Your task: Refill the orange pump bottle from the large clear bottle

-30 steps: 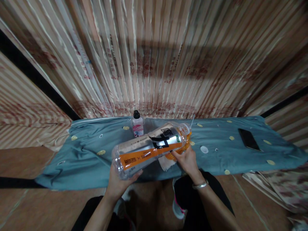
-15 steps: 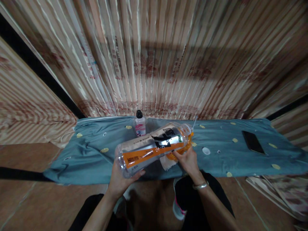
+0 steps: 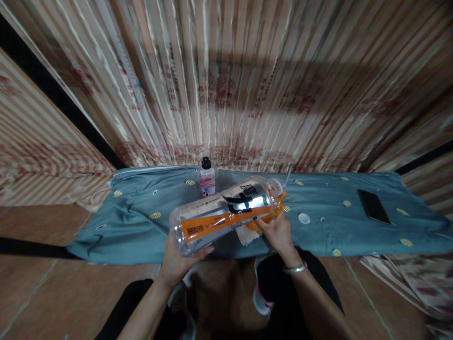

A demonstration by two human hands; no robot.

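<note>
My left hand [image 3: 180, 257] is wrapped around the base of a large clear plastic bottle [image 3: 219, 215] with a silver and orange label. The bottle lies tilted, its mouth up and to the right. My right hand [image 3: 279, 233] grips an orange see-through object [image 3: 271, 215] behind the bottle's neck; the bottle hides most of it, and its kind is unclear. The right thumb is at the bottle's lower side. A thin pale stick [image 3: 288, 175] rises beside the bottle's mouth. Under the bottle shows a crumpled white piece [image 3: 247, 234], perhaps paper.
A small clear bottle [image 3: 207, 182] with a black top and pink label stands behind the large one. On the blue-green cloth [image 3: 134, 236] lie a round white cap [image 3: 303, 218] and a black phone [image 3: 373, 206]. Striped curtains [image 3: 226, 94] hang close behind the cloth-covered surface.
The view has shifted slightly. Both hands keep their holds, and the large bottle stays in nearly the same tilted position.
</note>
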